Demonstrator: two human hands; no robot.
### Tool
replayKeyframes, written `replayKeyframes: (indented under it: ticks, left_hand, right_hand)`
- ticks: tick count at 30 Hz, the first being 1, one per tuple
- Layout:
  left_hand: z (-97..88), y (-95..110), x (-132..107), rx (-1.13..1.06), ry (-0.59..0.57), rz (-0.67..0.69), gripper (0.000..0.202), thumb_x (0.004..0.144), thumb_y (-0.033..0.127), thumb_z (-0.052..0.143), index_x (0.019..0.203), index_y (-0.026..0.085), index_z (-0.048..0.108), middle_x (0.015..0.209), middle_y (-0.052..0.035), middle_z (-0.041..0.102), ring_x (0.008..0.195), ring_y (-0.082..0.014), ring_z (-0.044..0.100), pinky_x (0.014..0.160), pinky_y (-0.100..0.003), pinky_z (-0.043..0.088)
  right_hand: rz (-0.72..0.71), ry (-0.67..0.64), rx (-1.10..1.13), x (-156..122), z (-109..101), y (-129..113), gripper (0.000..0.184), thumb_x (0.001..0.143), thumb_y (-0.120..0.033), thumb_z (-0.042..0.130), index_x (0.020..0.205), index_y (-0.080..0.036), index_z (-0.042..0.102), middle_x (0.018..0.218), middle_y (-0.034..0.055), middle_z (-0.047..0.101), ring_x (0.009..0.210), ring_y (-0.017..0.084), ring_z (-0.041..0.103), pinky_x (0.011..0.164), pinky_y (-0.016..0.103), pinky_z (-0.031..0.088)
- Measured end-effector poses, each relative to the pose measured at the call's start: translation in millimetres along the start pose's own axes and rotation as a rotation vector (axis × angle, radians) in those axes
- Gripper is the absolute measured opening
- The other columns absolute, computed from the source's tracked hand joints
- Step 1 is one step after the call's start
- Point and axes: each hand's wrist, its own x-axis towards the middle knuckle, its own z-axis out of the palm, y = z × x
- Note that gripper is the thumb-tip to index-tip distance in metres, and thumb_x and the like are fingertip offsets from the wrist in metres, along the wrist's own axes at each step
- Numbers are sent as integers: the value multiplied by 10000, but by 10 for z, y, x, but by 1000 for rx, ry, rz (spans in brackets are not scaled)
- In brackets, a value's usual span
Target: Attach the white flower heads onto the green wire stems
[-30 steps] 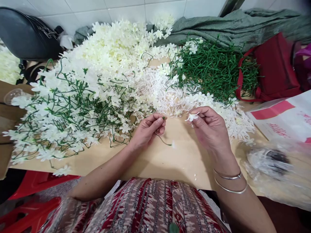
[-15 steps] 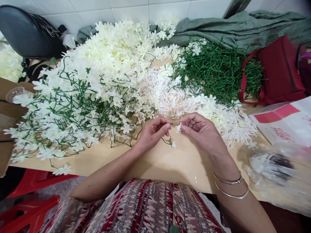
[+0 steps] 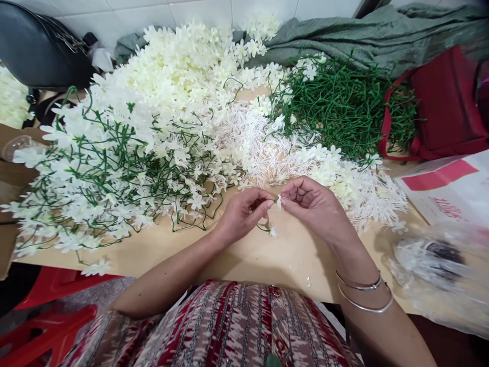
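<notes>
thumb and fingers of the left hand (image 3: 246, 214) are closed in a pinch on a green plastic stem (image 3: 275, 201), whose tip just shows past the fingertips. the right hand (image 3: 315, 209) is gripping a small white artificial blossom (image 3: 279, 202) between thumb and fingers, side-on, right at that green tip; the two seem to touch, but whether the tip is seated in the blossom is too small to tell. both hands are near each other above the pale wooden tabletop (image 3: 244, 262), close to its front edge. below the left hand a thin green length (image 3: 263, 229) curves out to a little white flower head (image 3: 272, 232); the fingers hide whether it belongs to the pinched stem. two silver bangles (image 3: 370, 287) circle the right forearm.

beyond the left hand, a wide heap of white flowers on green stems (image 3: 126, 158) spreads over the left side, with a mound of loose cream petals (image 3: 183, 66) behind it. straight ahead of the hands lies a patch of fine white filaments (image 3: 263, 137), and past the right hand, farther back, a tangle of bare green stems (image 3: 332, 109). a dark red bag (image 3: 445, 102) stands beside that tangle, in front of a grey-green cloth (image 3: 332, 38).
</notes>
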Motion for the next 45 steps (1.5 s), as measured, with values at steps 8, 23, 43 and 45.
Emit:
replayKeyframes:
  ticks: [8, 23, 43, 45]
  left_hand:
    - [30, 3, -1, 74, 39, -8, 196, 1019, 351, 588, 938, 186, 657, 694, -10, 686, 596, -105, 613, 563, -224, 458]
    - [96, -34, -29, 15, 120, -29, 258, 1030, 425, 588, 955, 183, 640, 688, -20, 721, 603, -120, 671, 587, -231, 506]
    - [87, -78, -42, 55, 132, 49, 225, 1020, 353, 622, 1135, 169, 678, 920, -73, 776, 718, -128, 743, 678, -241, 603]
    - [95, -87, -42, 6, 136, 14, 256, 1019, 385, 623, 1149, 169, 672, 922, -75, 780, 719, -128, 743, 684, -243, 610]
  right_hand:
    - [0, 49, 13, -27, 60, 30, 168, 788, -319, 836, 858, -238, 706, 775, -12, 699, 710, 132, 648, 673, 285, 545]
    - [-60, 92, 52, -7, 144, 65, 206, 796, -355, 847, 800, -232, 682, 754, -10, 701, 705, 138, 656, 665, 283, 544]
    - [-53, 29, 115, 64, 89, 183, 225, 781, -368, 866, 787, -220, 696, 750, -8, 716, 683, 133, 672, 654, 263, 550]
    - [-48, 30, 111, 67, 72, 183, 210, 792, -359, 855, 798, -225, 692, 759, -7, 722, 683, 137, 678, 655, 270, 558]
